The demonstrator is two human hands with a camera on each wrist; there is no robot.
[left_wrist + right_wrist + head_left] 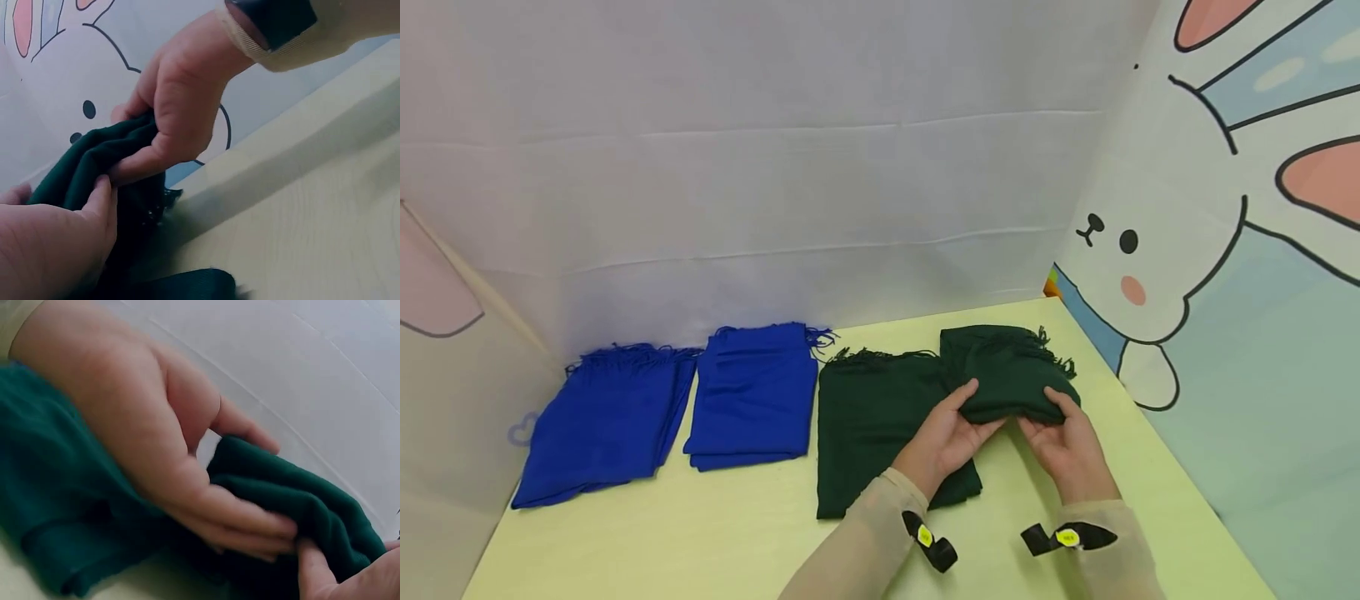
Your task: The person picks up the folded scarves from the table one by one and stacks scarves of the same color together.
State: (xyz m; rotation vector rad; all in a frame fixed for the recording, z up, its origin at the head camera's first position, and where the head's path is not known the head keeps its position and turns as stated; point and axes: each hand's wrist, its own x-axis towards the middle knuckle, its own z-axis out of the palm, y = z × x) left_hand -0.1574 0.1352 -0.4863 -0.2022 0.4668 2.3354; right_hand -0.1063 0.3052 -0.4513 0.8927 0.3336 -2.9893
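Observation:
Both hands hold the near folded edge of a dark green fringed scarf (1011, 375) at the right of the table. The left hand (942, 442) grips its left corner, thumb on top and fingers beneath. At the right corner the right hand (1071, 450) pinches it the same way. In the left wrist view, the right hand (187, 100) clasps the layered green fold. The right wrist view shows the left hand (144, 412) around the other end, with the fingertips of both hands meeting under the fold. The scarf's fringe points away to the back right.
Another folded green scarf (880, 425) lies just left, partly under the left forearm. Two folded blue scarves, one in the middle left (752, 400) and one at far left (606, 425), line the pale yellow table (715, 533). White cloth hangs behind; a rabbit-print sheet (1150, 250) borders the right.

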